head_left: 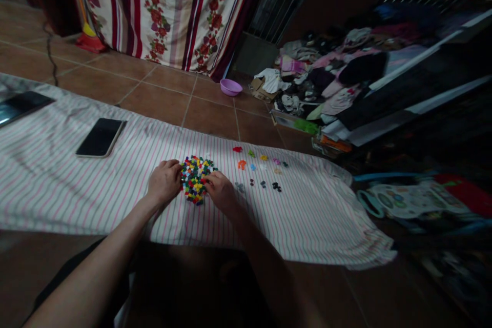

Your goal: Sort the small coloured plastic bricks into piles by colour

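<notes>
Here, between left hand (165, 180) and right hand (222, 191), lie coloured pieces (194, 177).

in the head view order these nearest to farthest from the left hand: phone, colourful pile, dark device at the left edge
From the left hand:
1. Colourful pile, just to its right
2. Phone, to its left, farther back
3. Dark device, at the picture's left edge

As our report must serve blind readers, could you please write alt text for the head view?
A person's left hand and right hand are at opposite sides of a heap of small multicoloured pieces on a striped cloth. Smaller single-colour groups lie to the right; a phone lies to the left.
</notes>
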`<act>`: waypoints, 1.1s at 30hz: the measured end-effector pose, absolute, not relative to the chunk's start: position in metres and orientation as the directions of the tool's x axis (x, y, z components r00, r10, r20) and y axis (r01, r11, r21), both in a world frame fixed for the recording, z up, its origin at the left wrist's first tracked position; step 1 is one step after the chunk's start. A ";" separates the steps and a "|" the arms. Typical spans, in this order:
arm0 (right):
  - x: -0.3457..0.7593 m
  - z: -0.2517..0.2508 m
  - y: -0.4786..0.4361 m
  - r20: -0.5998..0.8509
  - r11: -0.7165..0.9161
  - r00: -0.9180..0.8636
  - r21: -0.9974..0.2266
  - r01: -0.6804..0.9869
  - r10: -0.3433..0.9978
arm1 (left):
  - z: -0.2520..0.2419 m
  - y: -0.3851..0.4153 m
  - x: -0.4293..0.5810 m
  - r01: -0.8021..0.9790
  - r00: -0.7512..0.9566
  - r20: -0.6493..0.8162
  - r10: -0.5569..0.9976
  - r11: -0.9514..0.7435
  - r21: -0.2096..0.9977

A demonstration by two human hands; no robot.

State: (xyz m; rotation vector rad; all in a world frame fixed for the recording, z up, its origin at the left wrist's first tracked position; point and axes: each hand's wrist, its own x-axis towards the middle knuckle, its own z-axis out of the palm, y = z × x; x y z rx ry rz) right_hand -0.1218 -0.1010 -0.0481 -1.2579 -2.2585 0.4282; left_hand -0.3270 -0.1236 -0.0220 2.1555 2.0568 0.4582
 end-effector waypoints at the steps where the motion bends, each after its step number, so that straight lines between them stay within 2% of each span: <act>1: -0.122 -0.048 -0.100 0.278 0.516 -0.435 -0.501 0.695 0.856 | -0.022 -0.124 -0.327 0.953 0.026 0.127 0.992 -0.063 0.298; 12: -0.123 -0.053 -0.101 0.289 0.491 -0.399 -0.584 0.647 0.870 | -0.015 -0.125 -0.324 0.957 0.023 0.074 0.997 -0.043 0.286; 21: -0.113 -0.051 -0.100 0.285 0.441 -0.336 -0.590 0.676 0.897 | -0.022 -0.125 -0.326 0.942 0.026 0.141 0.990 -0.071 0.328; 33: -0.116 -0.053 -0.101 0.287 0.382 -0.258 -0.580 0.719 0.922 | -0.026 -0.126 -0.330 0.936 0.045 0.161 0.986 -0.098 0.338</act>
